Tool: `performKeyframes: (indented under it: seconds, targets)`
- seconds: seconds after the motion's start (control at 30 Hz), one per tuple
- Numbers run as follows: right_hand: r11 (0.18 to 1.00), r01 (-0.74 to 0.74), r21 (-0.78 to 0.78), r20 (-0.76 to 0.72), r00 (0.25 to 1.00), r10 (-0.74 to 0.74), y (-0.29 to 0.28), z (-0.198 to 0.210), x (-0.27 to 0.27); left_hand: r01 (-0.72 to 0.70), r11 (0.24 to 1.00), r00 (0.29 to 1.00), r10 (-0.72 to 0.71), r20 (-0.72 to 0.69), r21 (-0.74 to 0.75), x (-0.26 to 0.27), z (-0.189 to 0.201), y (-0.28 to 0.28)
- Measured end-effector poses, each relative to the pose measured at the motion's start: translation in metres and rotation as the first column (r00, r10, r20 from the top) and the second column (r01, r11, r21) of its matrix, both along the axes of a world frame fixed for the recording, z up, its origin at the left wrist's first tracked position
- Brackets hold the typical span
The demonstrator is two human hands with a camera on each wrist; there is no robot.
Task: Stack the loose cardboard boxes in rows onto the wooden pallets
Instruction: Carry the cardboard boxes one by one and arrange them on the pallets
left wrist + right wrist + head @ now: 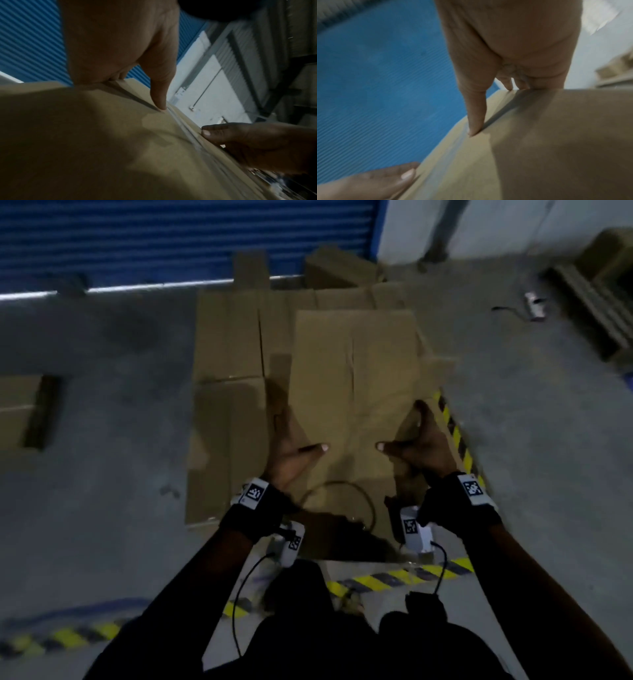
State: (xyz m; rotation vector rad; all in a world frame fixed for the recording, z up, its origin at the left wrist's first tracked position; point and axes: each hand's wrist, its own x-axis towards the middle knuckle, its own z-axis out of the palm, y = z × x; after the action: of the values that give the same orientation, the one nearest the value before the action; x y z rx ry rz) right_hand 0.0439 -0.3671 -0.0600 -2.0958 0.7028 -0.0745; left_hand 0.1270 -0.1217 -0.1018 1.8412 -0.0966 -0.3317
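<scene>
I hold a brown cardboard box (356, 378) between both hands, above a row of other boxes (229, 344). My left hand (291, 450) presses flat on its left side, thumb lying across the top. My right hand (418, 446) mirrors it on the right side. The left wrist view shows my left thumb (159, 94) on the taped top face (85, 135) and my right hand (248, 142) across the seam. In the right wrist view my right thumb (476, 115) touches the box (556, 148), with the left thumb (376, 181) at the lower left. What is under the row is hidden.
A blue roller shutter (171, 237) closes the back. More boxes (335, 268) lie against it and another box (24, 409) sits at the left. A wooden pallet (596, 302) lies at the far right. Yellow-black floor tape (455, 436) runs along the row. Someone's legs (442, 231) stand behind.
</scene>
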Motion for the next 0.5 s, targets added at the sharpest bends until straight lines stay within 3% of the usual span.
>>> performKeyframes:
  seconds: [0.1, 0.27, 0.5]
  targets:
    - [0.992, -0.032, 0.119, -0.012, 0.999, 0.033, -0.009, -0.027, 0.022, -0.077, 0.996, 0.994, 0.081, -0.069, 0.054, 0.006, -0.018, -0.009]
    - [0.983, -0.047, 0.176, -0.043, 0.998, 0.055, -0.027, -0.083, 0.069, -0.081, 0.99, 0.985, 0.098, -0.143, 0.117, 0.044, -0.061, -0.024]
    - [0.956, -0.149, 0.253, -0.036, 0.986, 0.163, -0.037, -0.168, 0.12, -0.067, 0.993, 0.973, 0.087, -0.215, 0.1, 0.073, -0.158, -0.021]
